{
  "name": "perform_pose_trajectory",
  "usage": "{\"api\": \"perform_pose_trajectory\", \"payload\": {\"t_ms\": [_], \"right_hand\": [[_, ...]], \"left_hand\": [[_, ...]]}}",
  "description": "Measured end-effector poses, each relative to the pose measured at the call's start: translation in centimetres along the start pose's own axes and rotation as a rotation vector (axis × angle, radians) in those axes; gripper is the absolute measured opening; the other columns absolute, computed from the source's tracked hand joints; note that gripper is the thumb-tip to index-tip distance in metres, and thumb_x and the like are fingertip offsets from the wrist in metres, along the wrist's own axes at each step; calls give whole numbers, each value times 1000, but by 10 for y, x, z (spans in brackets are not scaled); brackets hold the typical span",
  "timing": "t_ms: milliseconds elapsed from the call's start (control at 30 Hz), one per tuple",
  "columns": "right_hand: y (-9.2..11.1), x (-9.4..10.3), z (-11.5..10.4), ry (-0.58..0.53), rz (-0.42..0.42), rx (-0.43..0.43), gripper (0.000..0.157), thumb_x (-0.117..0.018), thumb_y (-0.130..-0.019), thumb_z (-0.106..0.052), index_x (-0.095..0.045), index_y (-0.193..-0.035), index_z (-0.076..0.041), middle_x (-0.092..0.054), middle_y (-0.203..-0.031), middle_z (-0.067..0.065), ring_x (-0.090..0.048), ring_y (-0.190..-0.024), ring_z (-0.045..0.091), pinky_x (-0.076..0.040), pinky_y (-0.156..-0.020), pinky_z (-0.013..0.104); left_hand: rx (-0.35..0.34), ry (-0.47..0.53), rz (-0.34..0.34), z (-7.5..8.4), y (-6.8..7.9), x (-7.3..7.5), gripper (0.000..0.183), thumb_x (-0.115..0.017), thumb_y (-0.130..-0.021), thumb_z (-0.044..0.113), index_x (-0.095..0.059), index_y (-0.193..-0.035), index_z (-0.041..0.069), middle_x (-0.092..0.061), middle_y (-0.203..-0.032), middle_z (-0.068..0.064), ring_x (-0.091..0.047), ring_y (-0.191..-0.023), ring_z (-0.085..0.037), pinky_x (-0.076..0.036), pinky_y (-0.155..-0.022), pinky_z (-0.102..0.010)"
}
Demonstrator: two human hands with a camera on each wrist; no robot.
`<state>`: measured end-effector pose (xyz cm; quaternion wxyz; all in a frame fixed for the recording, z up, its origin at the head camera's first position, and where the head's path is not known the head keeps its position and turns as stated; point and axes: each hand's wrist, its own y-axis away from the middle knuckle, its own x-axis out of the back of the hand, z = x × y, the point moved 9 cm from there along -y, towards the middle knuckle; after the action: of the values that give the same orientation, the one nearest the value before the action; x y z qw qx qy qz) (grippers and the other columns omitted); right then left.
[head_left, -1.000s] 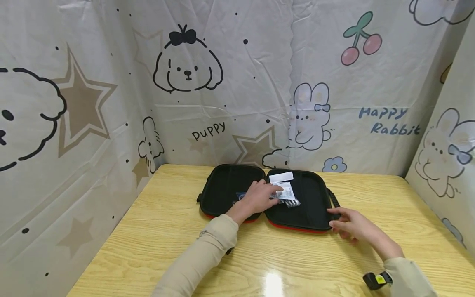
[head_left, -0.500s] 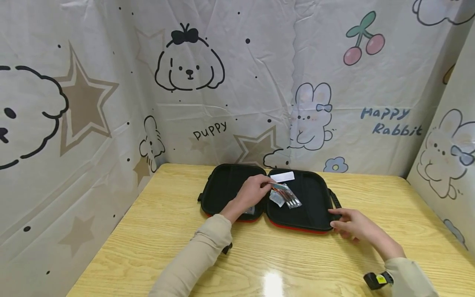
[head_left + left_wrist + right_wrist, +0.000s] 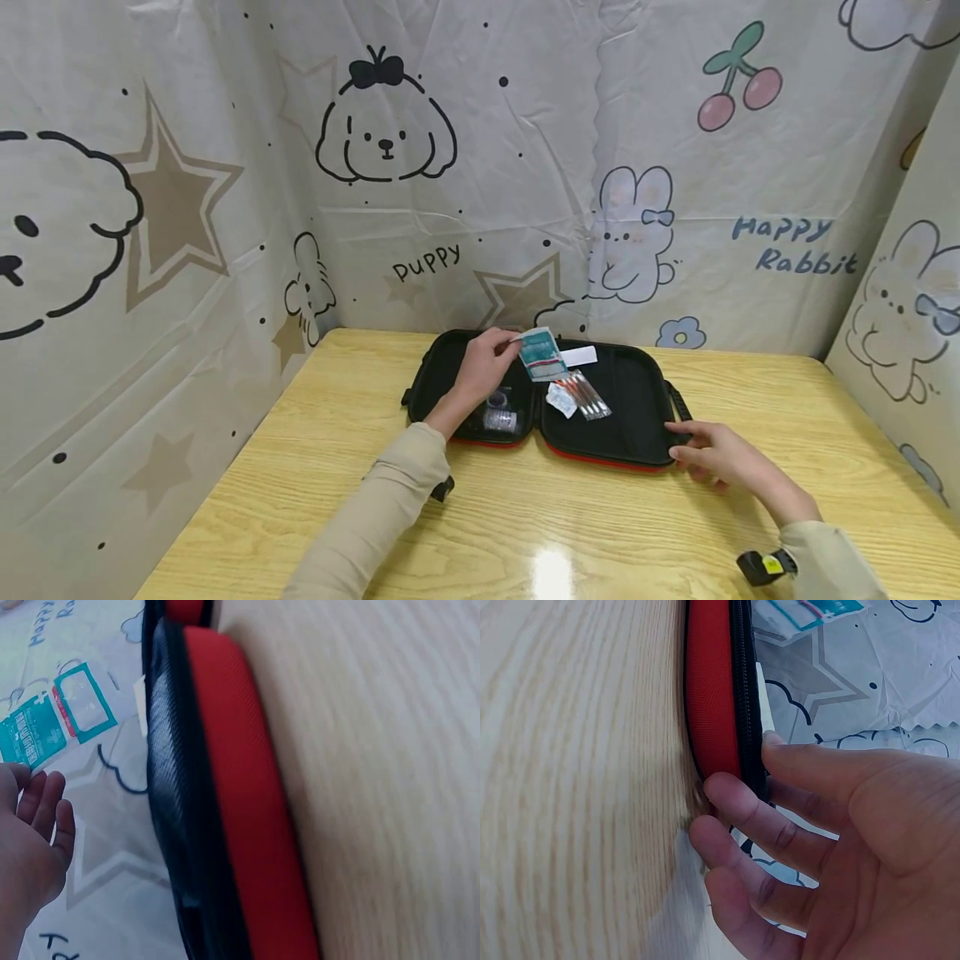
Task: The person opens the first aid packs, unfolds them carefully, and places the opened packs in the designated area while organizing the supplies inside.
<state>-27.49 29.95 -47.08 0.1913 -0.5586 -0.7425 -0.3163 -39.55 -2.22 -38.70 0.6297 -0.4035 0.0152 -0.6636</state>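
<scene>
My left hand (image 3: 483, 365) pinches a small teal-and-white sachet (image 3: 542, 357) by its corner, raised above the hinge of an open black zip case (image 3: 633, 404). The sachet (image 3: 37, 733) shows a red stripe and white lettering in the left wrist view. At the case's right front corner, my right hand (image 3: 720, 454) grips the rim, thumb on top and fingers against the red side (image 3: 711, 690). In the right half lie a clear pack of thin sticks (image 3: 590, 398), a crumpled white packet (image 3: 560, 400) and a white strip (image 3: 581, 357).
A clear plastic pack (image 3: 500, 419) lies in the case's left half, partly hidden by my left arm. A black strap handle (image 3: 678, 402) sticks out on the right. The wooden table (image 3: 570, 525) meets a printed cloth backdrop (image 3: 465, 192) behind the case.
My left hand has lifted the sachet out of the case's right half and moved left with it, uncovering the stick pack and white packet. The right hand has stayed at the corner.
</scene>
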Motion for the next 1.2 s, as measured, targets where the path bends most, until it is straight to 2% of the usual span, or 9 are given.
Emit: {"api": "perform_pose_trajectory", "payload": {"t_ms": [267, 467, 733, 900, 1100, 1200], "right_hand": [[0, 0, -1, 5, -4, 3, 62, -65, -96, -24, -42, -147, 2, -64, -85, 7, -55, -64, 20, -39, -46, 28], [1, 2, -2, 28, 4, 7, 62, -65, -96, -25, -43, -147, 3, -63, -83, 6, -54, -63, 19, -39, -46, 28], [1, 1, -4, 27, 4, 5, 62, -66, -95, -23, -43, -146, 4, -64, -83, 6, -54, -63, 19, -41, -47, 29], [0, 1, -4, 27, 6, 3, 61, -65, -95, -23, -43, -146, 4, -64, -84, 6, -56, -64, 20, -41, -47, 30], [1, 1, -2, 25, 4, -10, 62, -65, -96, -23, -42, -146, 4, -64, -83, 6, -56, -64, 20, -42, -47, 30], [1, 1, -3, 23, 4, -6, 61, -65, -96, -22, -42, -146, 4, -64, -84, 6, -57, -64, 20, -42, -47, 30]], "left_hand": [[118, 103, 13, -17, 0, 28, 24, -63, -99, 23, -73, -114, 8, -71, -93, -9, -61, -78, -15, -49, -69, -24], [153, 123, 49, -29, -1, 49, 26, -64, -98, 24, -72, -118, 10, -72, -95, -9, -63, -78, -16, -51, -70, -24], [176, 127, 107, -46, 0, 79, 35, -64, -98, 22, -66, -132, 17, -67, -91, -12, -62, -75, -19, -51, -70, -23], [232, 125, 160, -66, 7, 97, 37, -64, -98, 23, -64, -134, 19, -65, -92, -13, -62, -76, -20, -51, -69, -19], [308, 139, 241, -91, 18, 115, 34, -66, -96, 23, -68, -130, 19, -71, -91, -20, -68, -75, -40, -50, -60, -19], [336, 109, 259, -101, 24, 121, 34, -66, -96, 24, -68, -129, 20, -73, -91, -19, -68, -75, -44, -46, -55, -21]]}}
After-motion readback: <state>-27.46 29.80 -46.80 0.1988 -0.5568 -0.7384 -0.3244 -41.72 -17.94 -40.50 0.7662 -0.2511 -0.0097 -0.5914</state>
